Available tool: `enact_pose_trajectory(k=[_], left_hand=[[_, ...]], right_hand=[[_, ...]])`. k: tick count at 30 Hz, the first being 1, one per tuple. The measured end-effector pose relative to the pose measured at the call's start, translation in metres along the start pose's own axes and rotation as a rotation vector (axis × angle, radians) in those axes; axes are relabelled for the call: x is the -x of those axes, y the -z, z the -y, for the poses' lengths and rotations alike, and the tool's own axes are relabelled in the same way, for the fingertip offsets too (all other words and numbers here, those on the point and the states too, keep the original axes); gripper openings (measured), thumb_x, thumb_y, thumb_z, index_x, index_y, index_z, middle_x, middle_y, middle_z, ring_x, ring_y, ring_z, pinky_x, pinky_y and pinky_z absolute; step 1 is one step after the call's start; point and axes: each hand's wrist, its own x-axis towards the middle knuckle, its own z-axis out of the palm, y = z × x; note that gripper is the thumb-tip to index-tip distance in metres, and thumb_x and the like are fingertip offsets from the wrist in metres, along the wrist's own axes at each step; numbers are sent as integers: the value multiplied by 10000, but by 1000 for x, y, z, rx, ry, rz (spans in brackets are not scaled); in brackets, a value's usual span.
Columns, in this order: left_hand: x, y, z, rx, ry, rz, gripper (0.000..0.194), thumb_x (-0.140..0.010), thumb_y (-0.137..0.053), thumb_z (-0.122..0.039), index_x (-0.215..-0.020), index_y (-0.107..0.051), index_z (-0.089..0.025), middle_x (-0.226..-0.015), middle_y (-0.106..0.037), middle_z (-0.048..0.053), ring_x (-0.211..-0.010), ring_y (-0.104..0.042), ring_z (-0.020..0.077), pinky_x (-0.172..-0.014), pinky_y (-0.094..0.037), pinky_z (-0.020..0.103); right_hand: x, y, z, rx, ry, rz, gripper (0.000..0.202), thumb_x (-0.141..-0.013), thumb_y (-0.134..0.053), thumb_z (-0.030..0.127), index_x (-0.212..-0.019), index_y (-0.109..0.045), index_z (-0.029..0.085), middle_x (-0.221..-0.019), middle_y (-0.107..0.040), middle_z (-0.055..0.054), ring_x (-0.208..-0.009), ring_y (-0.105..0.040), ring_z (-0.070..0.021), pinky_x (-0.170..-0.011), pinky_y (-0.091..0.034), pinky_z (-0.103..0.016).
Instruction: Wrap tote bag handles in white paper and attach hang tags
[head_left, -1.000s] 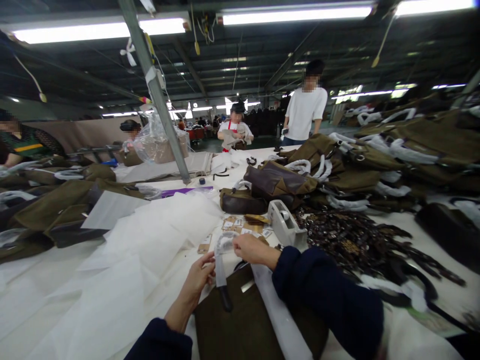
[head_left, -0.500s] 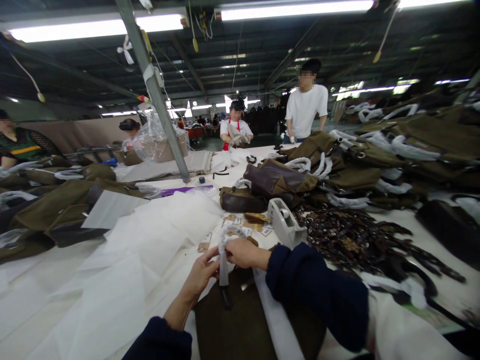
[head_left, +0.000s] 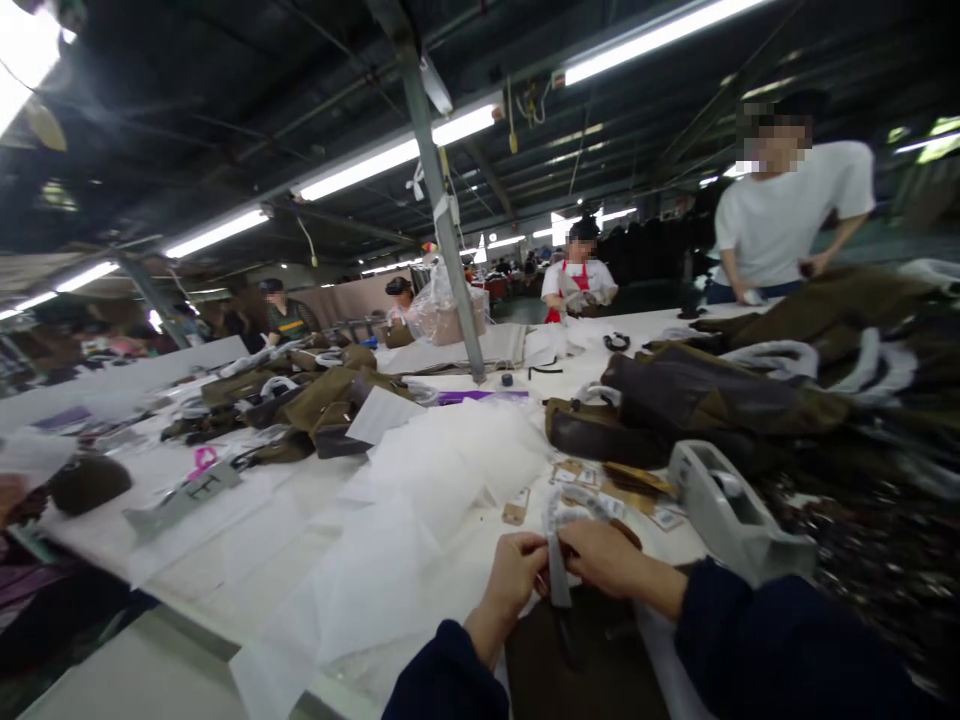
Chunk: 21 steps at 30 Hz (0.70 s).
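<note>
A dark olive bag (head_left: 581, 665) lies at the table's near edge, its handle (head_left: 556, 570) wrapped in whitish plastic and arching up away from me. My left hand (head_left: 514, 575) pinches the left side of the wrapped handle. From the right, my right hand (head_left: 600, 555) has its fingers closed round the handle's other side, close to the left fingertips. Cardboard tags (head_left: 516, 507) lie just beyond the hands. A grey tape dispenser (head_left: 731, 515) stands to the right of them.
White sheets (head_left: 390, 560) spread over the table on the left. Bags with wrapped handles (head_left: 720, 395) are heaped at the right, above a pile of dark straps (head_left: 885, 570). A metal post (head_left: 450, 240) rises beyond. People (head_left: 787, 215) stand across the table.
The view has swung left and tilted, so the hands and bag appear farther right and lower. Both hands still hold the wrapped handle; the left fingers are closed more tightly.
</note>
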Motion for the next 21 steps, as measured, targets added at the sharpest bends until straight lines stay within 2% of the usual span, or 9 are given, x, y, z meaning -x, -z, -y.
enact_pose_trajectory(k=[3, 5, 9, 12, 15, 18, 21], left_hand=[[1, 1, 4, -17, -9, -45, 211, -669, -636, -362, -633, -660, -155, -510, -589, 10, -425, -535, 127, -368, -357, 217], [4, 4, 7, -36, -10, -83, 161, -667, -615, -325, -628, -628, -169, -522, -587, 6, -411, -534, 128, -351, -321, 213], [18, 13, 9, -89, -29, -170, 130, -683, -593, -293, -645, -628, -174, -556, -579, 7, -419, -532, 123, -369, -292, 219], [30, 19, 8, -111, -53, -220, 136, -700, -592, -286, -623, -625, -179, -541, -564, 6, -436, -528, 125, -416, -326, 232], [40, 20, 6, -108, -77, -251, 152, -721, -590, -293, -625, -626, -181, -549, -569, 10, -458, -545, 135, -449, -353, 244], [45, 19, 2, -94, -101, -261, 174, -754, -597, -321, -659, -635, -180, -582, -590, 20, -498, -561, 143, -461, -357, 245], [49, 18, -2, -83, -113, -246, 182, -774, -603, -328, -682, -643, -176, -567, -578, 13, -504, -543, 138, -461, -352, 238]], right_hand=[[5, 2, 6, 63, 43, 4, 186, -854, -553, 180, -924, -725, 193, -910, -729, -114, -866, -677, -270, -710, -444, -332], [9, 6, 9, 177, 123, -7, 230, -864, -517, 130, -928, -730, 192, -874, -727, -122, -845, -671, -281, -751, -457, -379], [16, 18, 1, 387, 231, -67, 300, -833, -482, 22, -849, -739, 175, -855, -719, -143, -952, -644, -326, -914, -418, -499], [23, 34, -2, 394, 206, -57, 286, -779, -518, 5, -851, -733, 180, -928, -720, -145, -1018, -629, -341, -878, -433, -477], [33, 53, 11, 249, 131, 7, 191, -758, -579, 95, -842, -712, 203, -896, -723, -115, -874, -661, -298, -715, -445, -384], [37, 63, 32, -70, 91, 72, 35, -741, -628, 213, -727, -660, 212, -742, -702, -57, -704, -643, -216, -602, -399, -305], [29, 51, 42, -546, 8, 272, 178, -807, -594, 355, -716, -573, 204, -553, -586, 5, -461, -541, -139, -448, -350, -238]])
